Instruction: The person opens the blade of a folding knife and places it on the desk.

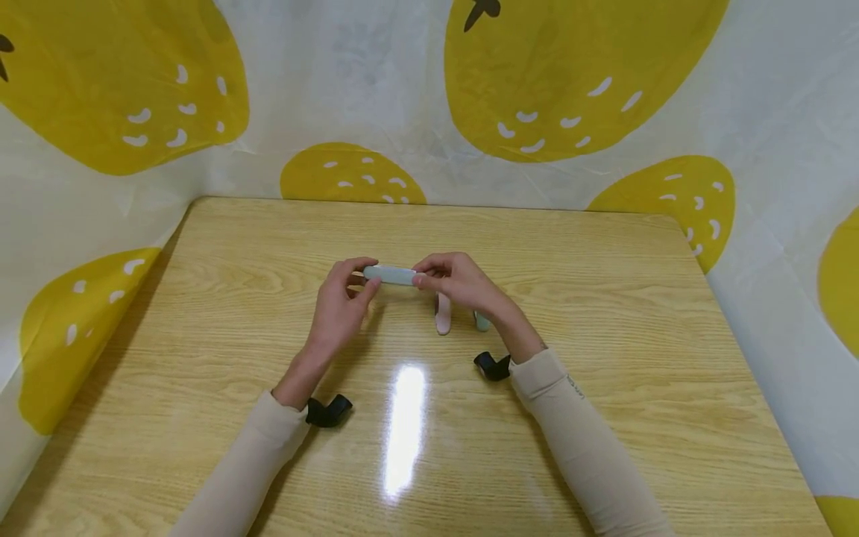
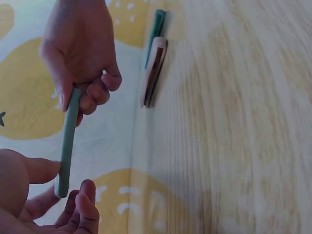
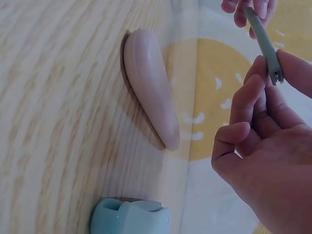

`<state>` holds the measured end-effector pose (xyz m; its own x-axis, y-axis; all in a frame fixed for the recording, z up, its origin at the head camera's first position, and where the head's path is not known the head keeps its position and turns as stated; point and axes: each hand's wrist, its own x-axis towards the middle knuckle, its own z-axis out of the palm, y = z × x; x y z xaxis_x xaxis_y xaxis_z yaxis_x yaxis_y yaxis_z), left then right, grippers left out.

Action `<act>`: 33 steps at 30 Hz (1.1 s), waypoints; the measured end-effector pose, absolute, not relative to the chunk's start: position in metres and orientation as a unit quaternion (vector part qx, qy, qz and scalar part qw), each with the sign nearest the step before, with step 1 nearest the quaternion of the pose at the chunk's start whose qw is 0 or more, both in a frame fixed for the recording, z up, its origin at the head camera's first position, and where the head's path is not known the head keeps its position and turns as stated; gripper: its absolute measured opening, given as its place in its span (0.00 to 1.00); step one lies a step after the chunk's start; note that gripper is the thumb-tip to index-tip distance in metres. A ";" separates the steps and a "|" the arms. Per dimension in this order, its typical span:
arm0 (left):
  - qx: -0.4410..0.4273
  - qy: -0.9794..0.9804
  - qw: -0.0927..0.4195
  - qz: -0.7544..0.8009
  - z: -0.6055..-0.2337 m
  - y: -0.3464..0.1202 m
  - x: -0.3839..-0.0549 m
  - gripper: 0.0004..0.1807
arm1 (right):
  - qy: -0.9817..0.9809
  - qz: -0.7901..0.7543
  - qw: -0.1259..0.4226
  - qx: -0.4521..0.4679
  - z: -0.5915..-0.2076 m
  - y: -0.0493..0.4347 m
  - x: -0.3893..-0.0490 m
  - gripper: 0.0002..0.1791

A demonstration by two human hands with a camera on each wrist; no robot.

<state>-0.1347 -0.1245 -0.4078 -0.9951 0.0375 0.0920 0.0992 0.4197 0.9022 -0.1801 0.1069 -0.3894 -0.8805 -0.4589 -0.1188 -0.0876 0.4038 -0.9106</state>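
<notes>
A slim pale green bar-like handle [image 1: 394,275] is held up off the table, lying nearly level between both hands. My left hand [image 1: 338,306] pinches its left end between thumb and fingers. At the other end, my right hand [image 1: 463,280] grips it with thumb and fingertips. The right wrist view shows a narrow slot in the end of this handle [image 3: 265,46]. Below the right hand, a pale pink rounded handle [image 3: 151,87] lies on the table. Beside it is a blue-green piece [image 3: 134,217], partly hidden by the right hand in the head view.
The wood-grain table [image 1: 235,358] reaches back to a white cloth [image 1: 342,89] with yellow fruit prints, which also hangs along both sides. Black wrist mounts [image 1: 329,412] stick out from both sleeves. A bright light reflection [image 1: 405,432] lies on the table between the forearms.
</notes>
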 end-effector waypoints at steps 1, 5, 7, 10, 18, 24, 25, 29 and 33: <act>-0.033 -0.837 0.024 -0.546 -0.408 -0.125 -0.135 0.20 | 0.818 -0.522 0.175 -0.166 -0.389 0.107 -0.180 0.12; -0.003 -0.802 -0.004 -0.598 -0.407 -0.124 -0.137 0.20 | 0.808 -0.541 0.174 -0.159 -0.389 0.106 -0.178 0.12; 0.014 -0.777 -0.018 -0.629 -0.407 -0.124 -0.139 0.19 | 0.802 -0.548 0.178 -0.156 -0.389 0.106 -0.178 0.12; 0.029 -0.745 -0.027 -0.666 -0.406 -0.124 -0.141 0.19 | 0.794 -0.556 0.189 -0.157 -0.389 0.106 -0.177 0.12; 0.042 -0.661 -0.016 -0.749 -0.404 -0.120 -0.142 0.21 | 0.782 -0.554 0.216 -0.186 -0.390 0.104 -0.177 0.12; 0.028 -0.619 -0.007 -0.785 -0.403 -0.119 -0.141 0.17 | 0.789 -0.540 0.207 -0.208 -0.388 0.101 -0.177 0.12; 0.027 -0.618 -0.008 -0.785 -0.403 -0.119 -0.140 0.17 | 0.791 -0.536 0.203 -0.212 -0.388 0.100 -0.177 0.12; 0.023 -0.622 -0.015 -0.783 -0.402 -0.118 -0.138 0.19 | 0.796 -0.529 0.187 -0.225 -0.387 0.097 -0.178 0.12; 0.017 -0.626 -0.021 -0.780 -0.402 -0.116 -0.136 0.21 | 0.796 -0.533 0.179 -0.225 -0.386 0.093 -0.177 0.12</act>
